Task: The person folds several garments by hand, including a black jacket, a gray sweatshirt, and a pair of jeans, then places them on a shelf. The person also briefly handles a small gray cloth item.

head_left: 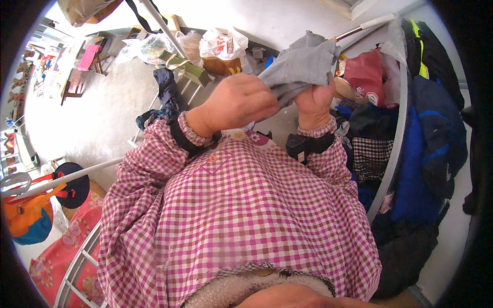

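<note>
A piece of grey, soft cloth (303, 62) is held up in front of my chest, bunched at its lower end and spread out above. My left hand (237, 101) is closed in a fist on its lower left edge. My right hand (315, 102) grips it from the right, with the palm side and thumb base showing. The cloth hides most of the right fingers. What kind of garment it is, I cannot tell. Both of my arms wear pink checked sleeves, with dark bands at the wrists.
On the right, dark clothes (377, 159) and a dark red bag (363, 77) lie behind a curved metal rail (398, 154). Blue and black jackets (436, 118) hang beyond it. Plastic bags (223, 43) and a green box (185, 69) stand ahead. A red floral cloth (69, 251) lies lower left.
</note>
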`<state>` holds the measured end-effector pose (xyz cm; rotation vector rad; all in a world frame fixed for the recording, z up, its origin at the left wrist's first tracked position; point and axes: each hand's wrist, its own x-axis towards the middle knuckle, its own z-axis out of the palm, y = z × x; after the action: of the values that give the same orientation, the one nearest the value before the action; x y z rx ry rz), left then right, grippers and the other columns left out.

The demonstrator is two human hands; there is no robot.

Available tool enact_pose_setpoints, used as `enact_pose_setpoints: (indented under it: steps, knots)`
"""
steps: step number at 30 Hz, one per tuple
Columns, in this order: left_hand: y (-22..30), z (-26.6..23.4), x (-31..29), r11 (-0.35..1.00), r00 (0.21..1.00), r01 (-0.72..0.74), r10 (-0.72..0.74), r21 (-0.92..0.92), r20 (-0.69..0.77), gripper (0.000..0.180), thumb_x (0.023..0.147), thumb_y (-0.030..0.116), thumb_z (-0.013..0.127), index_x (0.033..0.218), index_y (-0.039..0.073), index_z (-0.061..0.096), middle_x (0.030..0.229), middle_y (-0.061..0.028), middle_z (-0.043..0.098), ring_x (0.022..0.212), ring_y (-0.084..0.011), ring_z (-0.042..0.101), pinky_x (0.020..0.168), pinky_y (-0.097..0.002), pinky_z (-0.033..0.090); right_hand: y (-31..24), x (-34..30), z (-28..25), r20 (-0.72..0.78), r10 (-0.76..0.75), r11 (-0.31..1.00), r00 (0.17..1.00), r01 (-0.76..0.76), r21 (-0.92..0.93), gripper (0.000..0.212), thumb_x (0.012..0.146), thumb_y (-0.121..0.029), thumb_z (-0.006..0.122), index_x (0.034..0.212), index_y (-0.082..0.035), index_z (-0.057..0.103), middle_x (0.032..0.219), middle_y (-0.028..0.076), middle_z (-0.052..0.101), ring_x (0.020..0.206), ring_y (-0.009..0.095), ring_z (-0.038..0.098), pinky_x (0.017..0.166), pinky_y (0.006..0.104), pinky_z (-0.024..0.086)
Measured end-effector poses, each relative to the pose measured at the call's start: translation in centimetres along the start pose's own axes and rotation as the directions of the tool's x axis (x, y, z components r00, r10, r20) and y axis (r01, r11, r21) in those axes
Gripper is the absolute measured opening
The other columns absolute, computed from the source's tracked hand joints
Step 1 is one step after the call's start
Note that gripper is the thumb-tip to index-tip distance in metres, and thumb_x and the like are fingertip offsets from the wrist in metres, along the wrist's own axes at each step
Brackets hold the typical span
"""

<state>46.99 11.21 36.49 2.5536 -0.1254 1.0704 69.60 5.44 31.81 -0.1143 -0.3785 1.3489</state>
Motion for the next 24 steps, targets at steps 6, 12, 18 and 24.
enact_pose_setpoints:
  steps: [6,12,18,24]
  knots:
    - [1.2,-1.2,1.9,0.971,0.931,0.24,-0.233,-0.012,-0.282,0.033,0.069,0.005,0.081,0.098,0.006,0.064,0.107,-0.011,0.064,0.087,-0.0274,0.064,0.07,-0.0345,0.053,0.6,-1.0,-0.5,0.006,-0.212,0.748,0.977,0.166,-0.642,0.043,0.098,-0.023,0.049,0.136,-0.002,0.044,0.133,0.015,0.053,0.123,0.029,0.051,0.104,0.0448,0.043]
    - [1.7,-4.1,5.4,0.948,0.991,0.076,-0.037,0.308,-0.132,0.044,0.065,0.015,0.083,0.105,0.012,0.066,0.124,-0.0111,0.057,0.101,-0.0279,0.06,0.084,-0.0381,0.05,0.6,-1.6,0.8,0.28,-0.108,0.345,0.954,0.3,-0.889,0.045,0.096,-0.015,0.054,0.137,0.0,0.042,0.13,0.012,0.054,0.121,0.025,0.054,0.101,0.0392,0.046]
    - [1.5,-4.9,5.7,0.981,0.995,0.0,0.019,0.196,-0.097,0.034,0.061,0.014,0.081,0.091,0.012,0.064,0.133,-0.011,0.052,0.113,-0.0315,0.057,0.089,-0.04,0.048,0.7,-1.1,0.9,-0.099,0.035,0.912,0.995,-0.073,-0.405,0.041,0.101,-0.02,0.04,0.136,0.0,0.043,0.131,0.011,0.055,0.117,0.025,0.057,0.099,0.0392,0.048]
    - [0.7,-5.1,5.4,0.963,0.997,-0.077,0.071,0.259,0.032,0.032,0.06,0.019,0.081,0.085,0.01,0.062,0.131,-0.0094,0.054,0.118,-0.0325,0.053,0.093,-0.0431,0.044,0.3,-0.5,-0.2,0.003,0.177,0.976,0.984,-0.175,-0.13,0.041,0.102,-0.024,0.036,0.135,-0.001,0.045,0.134,0.013,0.053,0.12,0.028,0.054,0.105,0.0461,0.042]
